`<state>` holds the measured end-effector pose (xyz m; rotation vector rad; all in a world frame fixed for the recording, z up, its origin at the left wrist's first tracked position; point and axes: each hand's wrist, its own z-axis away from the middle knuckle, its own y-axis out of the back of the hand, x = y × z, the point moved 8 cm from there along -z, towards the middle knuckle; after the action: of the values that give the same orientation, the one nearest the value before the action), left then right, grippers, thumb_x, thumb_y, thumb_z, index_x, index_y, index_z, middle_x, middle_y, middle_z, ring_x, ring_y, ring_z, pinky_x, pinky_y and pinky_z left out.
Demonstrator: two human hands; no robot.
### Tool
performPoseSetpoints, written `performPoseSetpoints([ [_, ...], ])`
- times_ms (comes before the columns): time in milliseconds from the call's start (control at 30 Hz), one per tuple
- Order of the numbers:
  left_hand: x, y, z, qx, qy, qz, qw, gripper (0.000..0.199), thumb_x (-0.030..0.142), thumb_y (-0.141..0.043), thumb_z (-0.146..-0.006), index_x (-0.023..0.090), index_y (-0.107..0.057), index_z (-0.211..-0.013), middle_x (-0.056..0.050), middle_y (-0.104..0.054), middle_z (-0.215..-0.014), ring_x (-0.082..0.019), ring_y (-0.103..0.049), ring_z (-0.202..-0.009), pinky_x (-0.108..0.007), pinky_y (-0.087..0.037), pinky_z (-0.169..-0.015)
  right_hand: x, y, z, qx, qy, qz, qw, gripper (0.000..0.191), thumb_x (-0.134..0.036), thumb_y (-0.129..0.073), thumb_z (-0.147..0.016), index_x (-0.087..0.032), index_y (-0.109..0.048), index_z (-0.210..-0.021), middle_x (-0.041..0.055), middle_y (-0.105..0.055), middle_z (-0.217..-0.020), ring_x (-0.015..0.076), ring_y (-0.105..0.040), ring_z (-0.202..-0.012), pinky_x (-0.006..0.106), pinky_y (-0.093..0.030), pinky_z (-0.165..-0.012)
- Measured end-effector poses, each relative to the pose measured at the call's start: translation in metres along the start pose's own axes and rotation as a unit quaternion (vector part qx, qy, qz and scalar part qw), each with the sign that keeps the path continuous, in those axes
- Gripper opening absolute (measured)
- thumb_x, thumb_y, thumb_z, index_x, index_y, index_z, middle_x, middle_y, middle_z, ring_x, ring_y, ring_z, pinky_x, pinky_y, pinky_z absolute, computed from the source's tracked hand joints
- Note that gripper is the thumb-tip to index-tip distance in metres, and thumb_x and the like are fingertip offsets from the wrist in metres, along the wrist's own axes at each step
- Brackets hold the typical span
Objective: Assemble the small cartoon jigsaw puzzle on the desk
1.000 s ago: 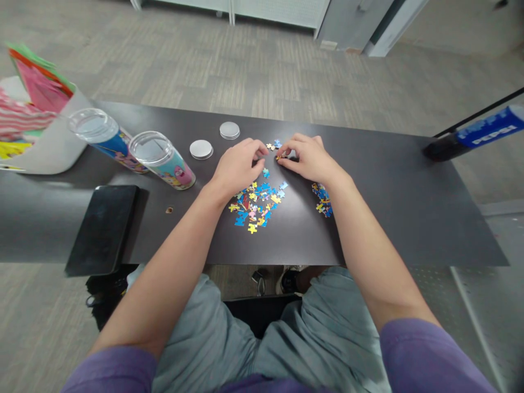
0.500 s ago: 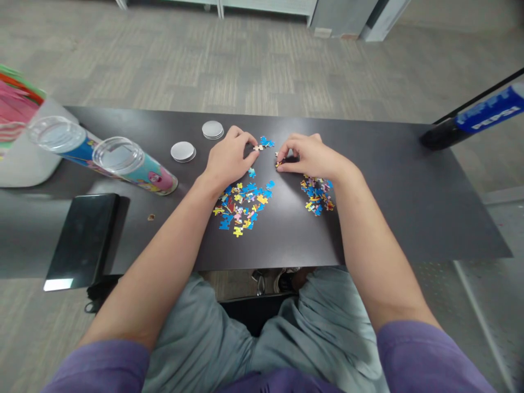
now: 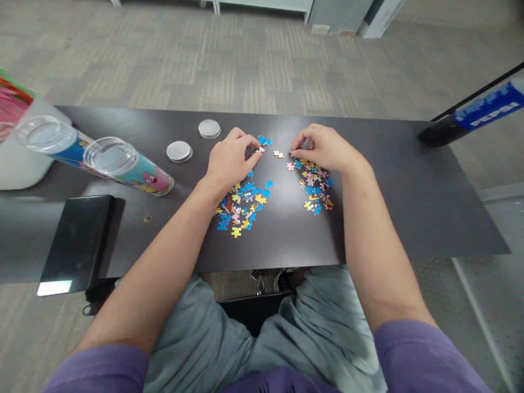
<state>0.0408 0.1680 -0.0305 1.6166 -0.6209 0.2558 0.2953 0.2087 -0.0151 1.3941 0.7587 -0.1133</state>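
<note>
My left hand point(image 3: 233, 158) rests on the table with thumb and forefinger closed around a pale puzzle piece point(image 3: 261, 149). Just beyond its fingertips lie blue puzzle pieces point(image 3: 264, 140). A loose tan puzzle piece point(image 3: 278, 154) lies between my two hands. My right hand point(image 3: 321, 146) is pinched at the far edge of the right pile of puzzle pieces point(image 3: 316, 188); whatever its fingertips hold is too small to make out. A pink puzzle piece point(image 3: 290, 166) lies just below them. Nearer me, beside my left forearm, spreads another pile of puzzle pieces point(image 3: 244, 203).
Two stacks of white discs point(image 3: 209, 128) point(image 3: 179, 151) sit left of my left hand. Farther left are two clear-topped printed tubes point(image 3: 141, 173) point(image 3: 53, 139), a black tablet-like object point(image 3: 77, 240) and a white container point(image 3: 24, 158). A Pepsi bottle point(image 3: 470, 117) is at the right.
My right hand has moved right, from the middle to the right pile's far edge. The tan piece now lies uncovered on the table. My left hand stays at its pale piece.
</note>
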Motion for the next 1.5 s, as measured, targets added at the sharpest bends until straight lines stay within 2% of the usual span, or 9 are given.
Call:
performPoseSetpoints([
  [200,-0.004,-0.004,-0.006,0.007,-0.009,0.045,0.999,0.016,0.018,-0.086,-0.108,0.027,-0.094,-0.120,-0.008,-0.085,-0.132,-0.026,-0.073,-0.100,-0.048,-0.059,-0.102,-0.025,-0.019,-0.006,0.028,0.026,0.031,0.999,0.011,-0.032,-0.097,-0.107,-0.029,-0.087,-0.109,0.0116,-0.084,-0.128,0.0362,-0.079,-0.116,0.064,-0.058,-0.120],
  [367,-0.006,0.000,-0.006,-0.031,-0.039,0.116,0.992,0.019,0.012,-0.085,-0.100,0.026,-0.091,-0.110,-0.003,-0.087,-0.113,-0.022,-0.070,-0.085,-0.042,-0.059,-0.093,-0.038,-0.034,-0.007,0.006,0.014,0.035,0.999,0.009,-0.023,-0.092,-0.106,-0.028,-0.084,-0.106,0.0075,-0.086,-0.117,0.0322,-0.078,-0.105,0.064,-0.049,-0.125],
  [500,-0.005,0.003,-0.004,-0.043,-0.059,0.124,0.990,0.023,0.008,-0.082,-0.093,0.025,-0.093,-0.104,-0.002,-0.083,-0.102,-0.022,-0.070,-0.084,-0.040,-0.058,-0.089,-0.042,-0.029,-0.003,0.000,0.027,0.023,0.999,0.010,-0.019,-0.089,-0.106,-0.026,-0.082,-0.105,0.0048,-0.088,-0.108,0.0322,-0.081,-0.105,0.063,-0.044,-0.127],
  [700,-0.007,0.000,-0.005,0.002,-0.045,0.092,0.995,0.008,0.020,-0.085,-0.104,0.027,-0.088,-0.105,-0.004,-0.088,-0.110,-0.023,-0.071,-0.085,-0.045,-0.060,-0.093,-0.036,-0.014,0.004,-0.020,0.063,0.049,0.997,0.018,-0.014,-0.085,-0.098,-0.027,-0.090,-0.108,0.0101,-0.087,-0.136,0.0391,-0.080,-0.129,0.066,-0.044,-0.130],
  [833,-0.012,0.001,-0.005,-0.015,-0.039,0.096,0.994,0.014,0.024,-0.092,-0.100,0.028,-0.089,-0.113,-0.007,-0.090,-0.124,-0.024,-0.074,-0.092,-0.048,-0.064,-0.100,-0.035,-0.013,0.002,0.024,0.040,0.051,0.998,0.010,-0.023,-0.080,-0.110,-0.027,-0.087,-0.116,0.0128,-0.085,-0.139,0.0377,-0.079,-0.121,0.068,-0.046,-0.130],
  [1000,-0.022,0.004,-0.003,-0.083,-0.039,0.134,0.987,0.031,0.031,-0.102,-0.093,0.028,-0.091,-0.122,-0.006,-0.089,-0.122,-0.024,-0.074,-0.096,-0.045,-0.065,-0.100,-0.031,-0.026,0.000,0.028,0.035,0.081,0.996,0.022,-0.033,-0.090,-0.112,-0.029,-0.082,-0.133,0.0185,-0.082,-0.154,0.0511,-0.071,-0.150,0.074,-0.048,-0.131],
  [1100,-0.026,0.007,0.001,-0.109,-0.042,0.139,0.983,0.038,0.033,-0.103,-0.091,0.027,-0.091,-0.126,-0.006,-0.089,-0.127,-0.025,-0.075,-0.101,-0.043,-0.064,-0.102,-0.018,-0.020,0.001,0.017,0.023,0.092,0.995,0.029,-0.031,-0.095,-0.106,-0.028,-0.081,-0.132,0.0190,-0.080,-0.156,0.0552,-0.070,-0.153,0.076,-0.049,-0.129],
  [1300,-0.029,0.009,0.005,-0.175,-0.100,0.134,0.970,0.053,0.043,-0.099,-0.093,0.030,-0.090,-0.143,-0.008,-0.086,-0.146,-0.030,-0.077,-0.121,-0.045,-0.063,-0.116,-0.033,-0.017,0.001,0.068,0.023,0.076,0.995,0.026,-0.027,-0.078,-0.115,-0.029,-0.083,-0.140,0.0191,-0.083,-0.151,0.0482,-0.077,-0.140,0.074,-0.048,-0.130],
  [1500,-0.026,0.003,-0.001,-0.100,-0.065,0.110,0.987,0.052,0.028,-0.079,-0.114,0.027,-0.081,-0.166,-0.011,-0.081,-0.149,-0.023,-0.078,-0.106,-0.042,-0.067,-0.111,-0.055,-0.045,0.000,0.044,0.053,0.102,0.992,0.039,-0.037,-0.077,-0.123,-0.033,-0.089,-0.159,0.0209,-0.078,-0.163,0.0531,-0.069,-0.152,0.078,-0.045,-0.130],
])
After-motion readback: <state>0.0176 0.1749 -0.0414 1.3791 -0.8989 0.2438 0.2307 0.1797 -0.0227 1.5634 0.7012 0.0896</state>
